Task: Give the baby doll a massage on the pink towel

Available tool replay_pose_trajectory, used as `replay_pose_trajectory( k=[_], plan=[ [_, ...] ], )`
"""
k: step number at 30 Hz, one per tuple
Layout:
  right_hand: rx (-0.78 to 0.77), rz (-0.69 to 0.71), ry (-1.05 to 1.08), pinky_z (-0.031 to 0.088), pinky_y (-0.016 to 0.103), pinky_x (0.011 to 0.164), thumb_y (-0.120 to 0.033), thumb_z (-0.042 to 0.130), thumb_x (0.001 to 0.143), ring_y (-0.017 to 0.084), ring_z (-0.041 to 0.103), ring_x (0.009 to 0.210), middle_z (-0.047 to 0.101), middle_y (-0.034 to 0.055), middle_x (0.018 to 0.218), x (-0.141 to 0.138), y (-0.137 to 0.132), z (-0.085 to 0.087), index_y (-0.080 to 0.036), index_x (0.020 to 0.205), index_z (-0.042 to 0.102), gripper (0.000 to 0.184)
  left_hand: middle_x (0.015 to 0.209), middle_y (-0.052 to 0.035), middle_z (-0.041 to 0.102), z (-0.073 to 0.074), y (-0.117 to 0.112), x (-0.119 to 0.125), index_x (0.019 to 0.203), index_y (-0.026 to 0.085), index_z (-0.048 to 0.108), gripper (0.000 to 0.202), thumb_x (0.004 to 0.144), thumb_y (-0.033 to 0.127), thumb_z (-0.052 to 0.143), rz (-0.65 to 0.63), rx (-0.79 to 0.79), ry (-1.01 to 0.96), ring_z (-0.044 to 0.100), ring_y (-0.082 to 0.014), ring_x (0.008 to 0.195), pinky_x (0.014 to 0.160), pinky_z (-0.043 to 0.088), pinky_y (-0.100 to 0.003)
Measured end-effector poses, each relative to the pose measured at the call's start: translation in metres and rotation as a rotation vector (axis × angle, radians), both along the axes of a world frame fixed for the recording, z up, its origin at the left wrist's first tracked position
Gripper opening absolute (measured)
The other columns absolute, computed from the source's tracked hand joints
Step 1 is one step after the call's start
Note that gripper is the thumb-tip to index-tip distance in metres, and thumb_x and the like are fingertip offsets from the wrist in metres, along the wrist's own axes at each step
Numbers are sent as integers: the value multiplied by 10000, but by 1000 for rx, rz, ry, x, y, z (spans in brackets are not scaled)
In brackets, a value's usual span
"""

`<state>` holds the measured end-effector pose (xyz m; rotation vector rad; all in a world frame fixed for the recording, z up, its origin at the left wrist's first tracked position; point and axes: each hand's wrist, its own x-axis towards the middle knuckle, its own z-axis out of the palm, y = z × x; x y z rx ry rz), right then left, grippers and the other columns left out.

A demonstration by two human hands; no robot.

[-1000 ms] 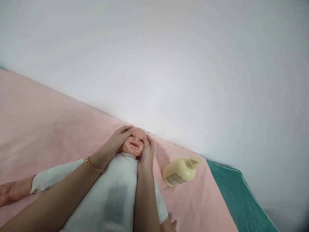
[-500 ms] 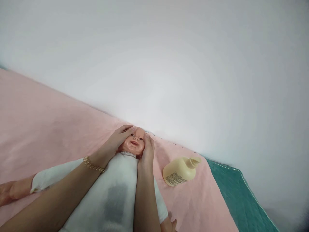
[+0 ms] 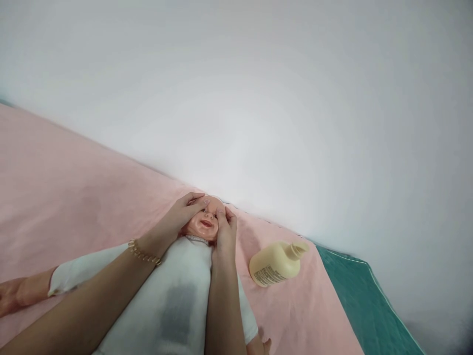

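Note:
A baby doll point(image 3: 185, 281) in a white outfit with a grey patch lies on its back, its smiling face turned up. My left hand point(image 3: 183, 212) wraps the left side of the doll's head point(image 3: 201, 229), its thumb across the brow beside one eye. On the other side, my right hand point(image 3: 226, 229) cups the head with the fingers curled behind it and the thumb near the other eye. Parts of the fingers are hidden behind the head. A gold coiled bracelet point(image 3: 142, 252) circles my left wrist.
To the right of the doll stands a pale yellow pump bottle point(image 3: 275, 264) with printed text. Under both lies a pink sheet point(image 3: 92, 197), with a green cloth point(image 3: 369, 296) showing at the right. A white wall point(image 3: 240, 98) rises right behind the doll's head.
Both thumbs have shifted inward on the doll's face, the right one now lying over the brow beside the eye. The bottle has stayed in place.

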<state>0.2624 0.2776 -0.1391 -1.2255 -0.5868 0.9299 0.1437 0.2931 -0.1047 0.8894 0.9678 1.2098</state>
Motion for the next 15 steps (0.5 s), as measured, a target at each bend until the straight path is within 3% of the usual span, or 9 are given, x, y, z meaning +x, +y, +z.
replay_pose_trajectory(
  k=[7,15],
  plan=[
    [-12,-34,96,570,337,875,-381,676,772,200,673,1023,701,51,1133,-2,-1,8,-223,1105,641,370,1255,-106,667,-4,4,0,1106,180,684,516,677,454,772,-3,5,-68,599,-291,1199,1020,479,-376],
    [-4,-54,167,564,342,894,-302,640,770,197,688,985,728,41,1061,-4,-4,18,-195,1024,682,279,1197,-95,694,-9,6,2,1053,175,706,429,698,416,720,29,-4,-141,631,-283,1152,969,520,-356]
  ],
)
